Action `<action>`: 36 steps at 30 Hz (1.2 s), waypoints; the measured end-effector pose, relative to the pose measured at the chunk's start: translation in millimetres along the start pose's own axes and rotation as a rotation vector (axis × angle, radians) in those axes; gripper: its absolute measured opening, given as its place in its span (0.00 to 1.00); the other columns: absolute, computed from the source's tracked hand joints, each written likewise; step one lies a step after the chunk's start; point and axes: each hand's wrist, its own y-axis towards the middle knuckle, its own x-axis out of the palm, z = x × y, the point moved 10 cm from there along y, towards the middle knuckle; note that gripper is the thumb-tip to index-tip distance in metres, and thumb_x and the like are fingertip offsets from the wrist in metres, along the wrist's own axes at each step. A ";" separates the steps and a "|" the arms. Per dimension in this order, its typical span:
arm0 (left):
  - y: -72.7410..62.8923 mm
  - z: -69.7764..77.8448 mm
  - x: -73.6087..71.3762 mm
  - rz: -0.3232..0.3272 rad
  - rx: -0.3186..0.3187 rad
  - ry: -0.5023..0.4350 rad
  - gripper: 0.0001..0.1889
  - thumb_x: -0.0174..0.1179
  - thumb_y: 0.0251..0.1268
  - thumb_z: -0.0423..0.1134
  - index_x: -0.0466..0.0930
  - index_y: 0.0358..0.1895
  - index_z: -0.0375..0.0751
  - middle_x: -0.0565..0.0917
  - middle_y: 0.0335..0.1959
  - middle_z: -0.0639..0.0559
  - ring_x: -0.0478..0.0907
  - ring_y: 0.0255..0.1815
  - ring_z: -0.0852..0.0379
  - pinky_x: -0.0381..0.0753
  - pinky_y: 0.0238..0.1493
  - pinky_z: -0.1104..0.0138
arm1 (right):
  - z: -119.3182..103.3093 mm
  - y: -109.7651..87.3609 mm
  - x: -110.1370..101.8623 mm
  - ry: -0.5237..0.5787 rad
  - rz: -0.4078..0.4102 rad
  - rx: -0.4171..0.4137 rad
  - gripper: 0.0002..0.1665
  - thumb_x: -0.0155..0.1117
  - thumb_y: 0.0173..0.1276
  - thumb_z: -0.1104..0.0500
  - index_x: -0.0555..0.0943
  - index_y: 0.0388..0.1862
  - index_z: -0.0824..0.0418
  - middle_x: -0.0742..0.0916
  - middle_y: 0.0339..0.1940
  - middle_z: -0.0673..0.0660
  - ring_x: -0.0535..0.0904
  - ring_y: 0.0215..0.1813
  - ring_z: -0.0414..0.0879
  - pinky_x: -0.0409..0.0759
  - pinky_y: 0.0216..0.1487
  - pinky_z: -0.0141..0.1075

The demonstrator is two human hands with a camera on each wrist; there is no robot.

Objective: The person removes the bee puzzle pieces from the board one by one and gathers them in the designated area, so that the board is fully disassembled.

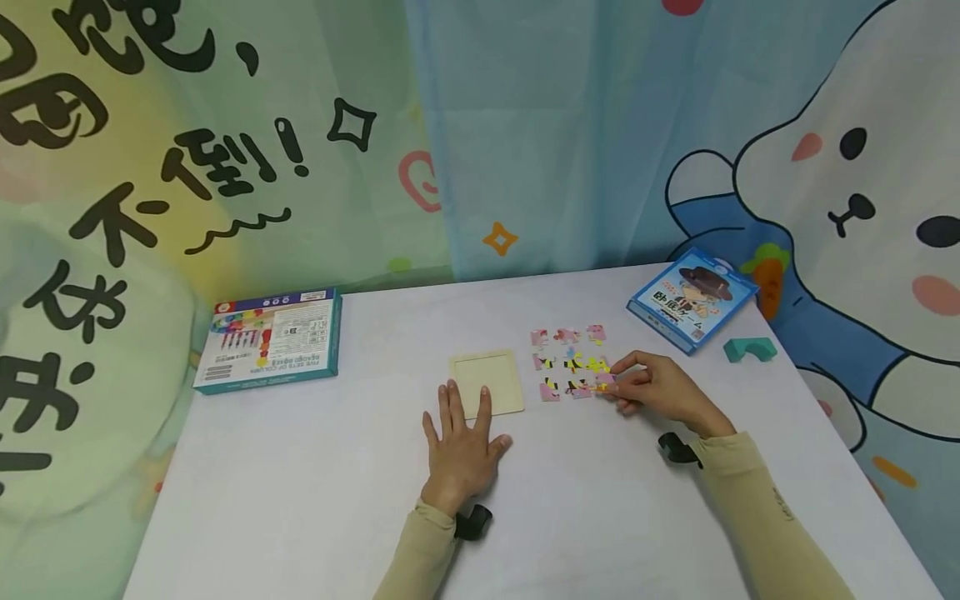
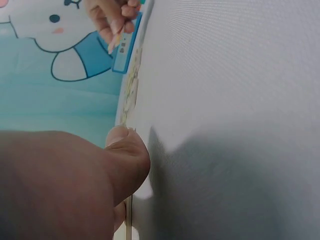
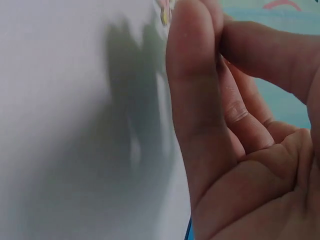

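Observation:
A small square tray (image 1: 486,357), pale wood-coloured with a raised rim, lies mid-table in the head view. My left hand (image 1: 462,454) rests palm down with spread, straight fingers, and the longer fingertips reach over the tray's near left part. To the right of the tray, pink jigsaw puzzle pieces (image 1: 572,364) with yellow and black print lie in three spaced rows. At the near right corner of those rows, my right hand (image 1: 663,390) pinches a puzzle piece (image 2: 114,44) between thumb and fingers. The right wrist view mostly hides that piece behind the fingers.
At the back left lies a teal-edged box (image 1: 270,340) with printed text. A blue box (image 1: 693,298) with a cartoon figure sits at the back right, and a green arch-shaped block (image 1: 750,349) is beside it. A printed curtain (image 1: 525,142) hangs behind the white table (image 1: 300,483).

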 end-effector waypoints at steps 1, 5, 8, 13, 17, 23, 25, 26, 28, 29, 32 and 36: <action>0.5 -0.8 0.9 -0.001 -0.003 0.005 0.41 0.55 0.80 0.59 0.54 0.87 0.48 0.39 0.87 0.26 0.34 0.89 0.31 0.42 0.80 0.28 | 1.2 -0.6 -1.7 -0.006 0.003 0.004 0.25 0.69 0.78 0.57 0.75 0.64 0.70 0.93 0.42 0.63 0.91 0.35 0.48 0.88 0.41 0.34; 1.5 -1.7 2.2 0.009 -0.001 0.019 0.40 0.54 0.80 0.60 0.54 0.87 0.49 0.39 0.87 0.27 0.34 0.89 0.32 0.42 0.80 0.28 | 5.3 -2.1 -7.7 -0.001 0.016 0.016 0.25 0.70 0.76 0.58 0.76 0.65 0.69 0.93 0.42 0.64 0.91 0.35 0.49 0.89 0.41 0.36; 1.7 -1.1 1.8 0.006 -0.001 0.015 0.41 0.55 0.79 0.59 0.54 0.87 0.49 0.39 0.87 0.26 0.34 0.89 0.32 0.42 0.80 0.28 | 9.7 -1.5 -11.2 -0.003 0.029 0.025 0.26 0.71 0.75 0.58 0.77 0.66 0.68 0.93 0.42 0.63 0.91 0.36 0.49 0.89 0.41 0.36; 2.5 -4.2 7.1 0.010 -0.002 0.021 0.41 0.54 0.79 0.60 0.53 0.87 0.51 0.38 0.87 0.28 0.33 0.90 0.33 0.42 0.81 0.29 | 16.8 -0.9 -13.6 -0.046 0.047 0.044 0.27 0.73 0.73 0.57 0.78 0.66 0.66 0.93 0.39 0.59 0.90 0.36 0.49 0.88 0.41 0.35; 1.3 -4.8 7.0 0.022 0.005 -0.016 0.41 0.56 0.78 0.60 0.54 0.87 0.50 0.37 0.87 0.28 0.33 0.90 0.33 0.40 0.80 0.28 | 16.5 -2.1 -12.0 -0.053 0.042 0.040 0.27 0.74 0.72 0.57 0.79 0.66 0.66 0.93 0.38 0.59 0.90 0.36 0.48 0.88 0.41 0.35; -0.2 -4.2 5.0 0.030 0.010 -0.028 0.41 0.57 0.78 0.59 0.55 0.87 0.49 0.38 0.87 0.28 0.34 0.89 0.33 0.41 0.80 0.28 | 13.7 -3.2 -12.0 -0.099 0.052 0.025 0.27 0.76 0.70 0.56 0.82 0.64 0.66 0.92 0.39 0.59 0.89 0.36 0.47 0.88 0.39 0.34; 0.5 -4.7 5.9 0.026 0.009 -0.013 0.42 0.56 0.78 0.60 0.54 0.87 0.50 0.37 0.88 0.28 0.33 0.90 0.33 0.41 0.80 0.28 | 13.6 -2.9 -12.9 -0.131 0.062 0.019 0.26 0.77 0.70 0.55 0.83 0.63 0.65 0.92 0.39 0.58 0.89 0.36 0.47 0.87 0.38 0.34; 0.9 -5.0 6.5 0.023 0.007 -0.007 0.42 0.56 0.78 0.60 0.53 0.87 0.51 0.37 0.88 0.28 0.33 0.90 0.33 0.41 0.80 0.28 | 13.7 -2.7 -13.2 -0.148 0.066 0.016 0.26 0.77 0.70 0.55 0.84 0.62 0.64 0.91 0.40 0.58 0.88 0.36 0.47 0.86 0.38 0.34; 1.3 -5.3 6.5 0.024 0.007 -0.006 0.42 0.57 0.78 0.60 0.54 0.87 0.50 0.38 0.88 0.28 0.34 0.89 0.33 0.41 0.80 0.28 | 14.0 -2.1 -13.1 -0.181 0.071 0.007 0.25 0.77 0.70 0.54 0.84 0.62 0.62 0.90 0.40 0.57 0.86 0.36 0.47 0.85 0.37 0.34; 1.4 -5.6 6.7 0.021 0.005 -0.004 0.42 0.57 0.78 0.60 0.54 0.87 0.50 0.37 0.88 0.28 0.33 0.89 0.33 0.41 0.80 0.28 | 14.1 -1.8 -12.9 -0.193 0.074 0.001 0.24 0.77 0.70 0.54 0.85 0.62 0.61 0.90 0.40 0.57 0.85 0.36 0.48 0.84 0.36 0.34; 1.3 -5.7 5.8 0.017 0.000 -0.008 0.42 0.57 0.78 0.59 0.53 0.87 0.50 0.37 0.88 0.29 0.33 0.90 0.33 0.40 0.81 0.28 | 13.5 -1.7 -12.4 -0.223 0.084 -0.016 0.23 0.76 0.71 0.55 0.85 0.61 0.60 0.89 0.40 0.57 0.82 0.37 0.48 0.82 0.35 0.34; 1.8 -5.5 5.1 0.009 -0.003 -0.003 0.42 0.57 0.78 0.59 0.53 0.87 0.51 0.37 0.88 0.29 0.32 0.90 0.33 0.39 0.81 0.29 | 12.1 -2.3 -11.7 -0.248 0.095 -0.033 0.20 0.75 0.71 0.56 0.86 0.60 0.59 0.88 0.40 0.56 0.80 0.36 0.48 0.81 0.34 0.33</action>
